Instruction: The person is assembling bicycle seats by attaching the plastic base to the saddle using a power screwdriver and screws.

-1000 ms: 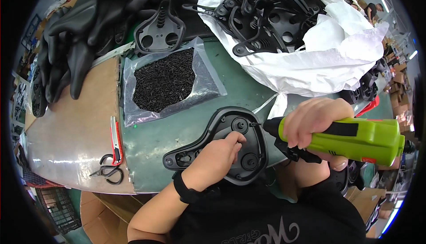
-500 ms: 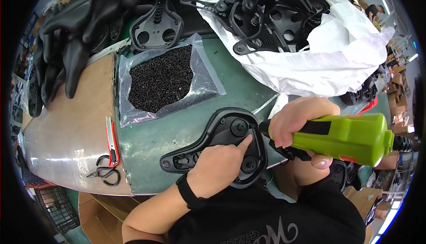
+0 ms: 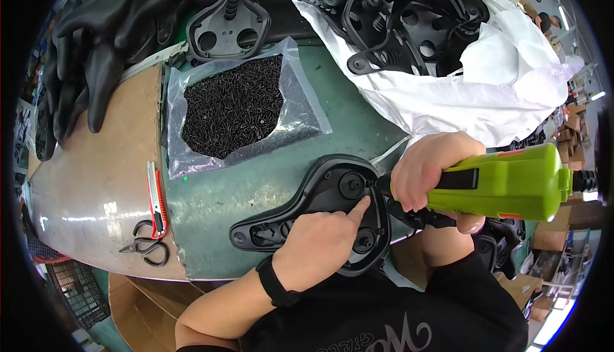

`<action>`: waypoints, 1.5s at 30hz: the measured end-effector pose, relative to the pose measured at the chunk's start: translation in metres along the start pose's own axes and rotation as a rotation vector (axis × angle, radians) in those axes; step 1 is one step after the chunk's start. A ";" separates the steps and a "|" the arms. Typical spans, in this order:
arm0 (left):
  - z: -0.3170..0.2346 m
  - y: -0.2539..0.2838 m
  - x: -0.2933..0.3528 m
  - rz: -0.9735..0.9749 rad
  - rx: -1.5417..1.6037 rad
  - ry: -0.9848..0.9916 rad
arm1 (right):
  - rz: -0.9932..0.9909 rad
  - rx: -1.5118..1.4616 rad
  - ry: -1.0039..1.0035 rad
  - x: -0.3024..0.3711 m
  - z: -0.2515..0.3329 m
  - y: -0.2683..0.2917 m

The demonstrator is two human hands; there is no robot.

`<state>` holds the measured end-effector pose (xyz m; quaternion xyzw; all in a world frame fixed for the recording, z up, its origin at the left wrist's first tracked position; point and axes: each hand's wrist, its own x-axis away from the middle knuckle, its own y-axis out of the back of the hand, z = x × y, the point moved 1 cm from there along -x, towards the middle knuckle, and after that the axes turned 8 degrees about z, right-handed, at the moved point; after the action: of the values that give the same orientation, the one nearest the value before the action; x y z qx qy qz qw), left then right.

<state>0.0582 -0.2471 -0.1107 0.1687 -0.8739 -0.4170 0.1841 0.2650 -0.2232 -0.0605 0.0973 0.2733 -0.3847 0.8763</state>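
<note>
- Head view: black saddle-shaped part (image 3: 310, 189) lies at the near edge of the green bench top (image 3: 220, 208), narrow end pointing left, wide end toward the right. Two round bosses stand inside its rim.
- Left hand (image 3: 320, 246): index finger extended to the inside of the part, between the bosses; remaining fingers curled under. Cannot tell whether they hold anything.
- Right hand (image 3: 435, 169): fingers wrapped around a lime-green power driver (image 3: 511, 182), tool roughly level, dark nose at the part's right rim. Bit contact not discernible.
- Clear plastic bag (image 3: 311, 109): lies flat on the bench beyond the part; holds a dense heap of small black screws (image 3: 230, 105), a few bright specks among them.
- White sack (image 3: 511, 109): mouth wide open, edges folded down, upper right; filled with jumbled black plastic frames (image 3: 390, 32), some projecting over the left edge.
- Cardboard box (image 3: 134, 304): below the near bench edge, open at top; contents cannot be made out.
- Black slatted crate (image 3: 80, 288): left of the box, low; contents unclear.
- Red utility knife (image 3: 157, 208) and black-handled snips (image 3: 150, 249): touching or nearly so, on the brown board (image 3: 96, 173) at left.
</note>
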 end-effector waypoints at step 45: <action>0.145 0.058 0.027 -0.845 0.702 0.060 | -0.389 0.073 0.066 0.002 -0.012 -0.064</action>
<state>-0.0409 -0.1282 -0.1452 0.5680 -0.8111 -0.1332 -0.0420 0.2146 -0.2639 -0.0696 0.0869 0.3013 -0.5529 0.7720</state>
